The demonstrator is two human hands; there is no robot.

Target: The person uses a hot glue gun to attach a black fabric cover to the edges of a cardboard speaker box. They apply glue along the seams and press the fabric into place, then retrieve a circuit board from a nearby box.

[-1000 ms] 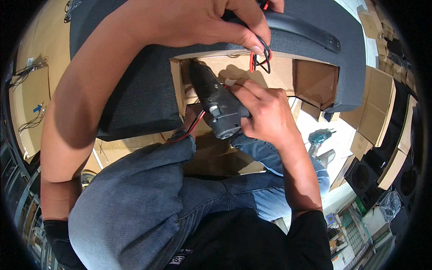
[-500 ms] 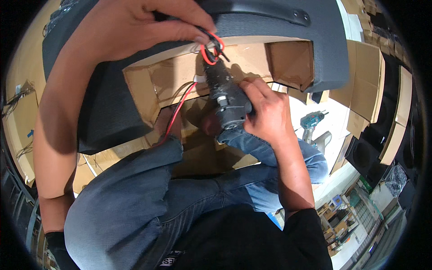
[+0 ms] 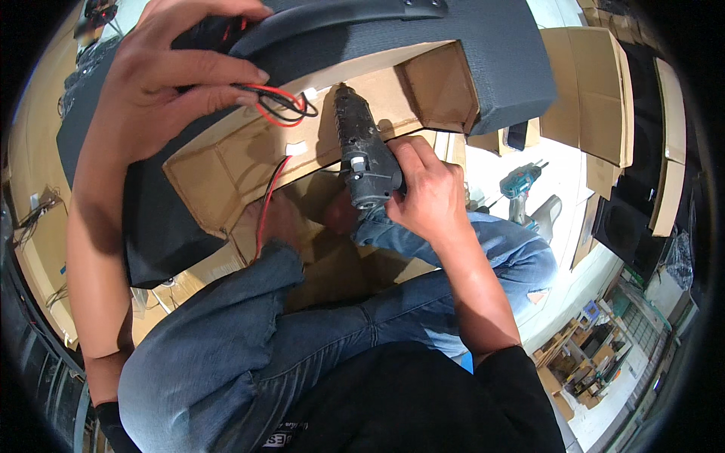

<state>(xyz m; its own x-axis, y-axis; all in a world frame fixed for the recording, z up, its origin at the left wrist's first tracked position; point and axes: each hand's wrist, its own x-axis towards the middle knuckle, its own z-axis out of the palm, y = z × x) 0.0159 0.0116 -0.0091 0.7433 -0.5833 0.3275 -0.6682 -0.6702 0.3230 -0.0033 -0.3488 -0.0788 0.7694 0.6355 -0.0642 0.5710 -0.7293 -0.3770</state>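
In front of me lies a black-covered cabinet [image 3: 504,89] with an open, bare wooden inside [image 3: 219,167]. My left hand [image 3: 177,87] is above its left part, thumb and finger pinching a loop of red and black wires [image 3: 291,106]. My right hand [image 3: 432,187] is wrapped round the handle of a black hot glue gun [image 3: 361,143], whose grip is mostly hidden. Its nozzle points away from me into the cabinet, close to the far wooden wall; whether it touches cannot be told. A second red-and-black wire pair [image 3: 268,200] hangs from a white tab [image 3: 295,149] at the opening's near edge.
A black carrying handle [image 3: 340,29] runs along the cabinet's top. On the floor to the right lies a teal power drill [image 3: 521,181]. Cardboard boxes [image 3: 585,90] and black panels [image 3: 630,219] stand farther right. My jeans-clad legs [image 3: 211,340] are folded close to the cabinet.
My left hand has moved left with the wire loop, away from the glue gun's nozzle. The nozzle now shows free against the wooden inside. The cabinet sits farther left in the view.
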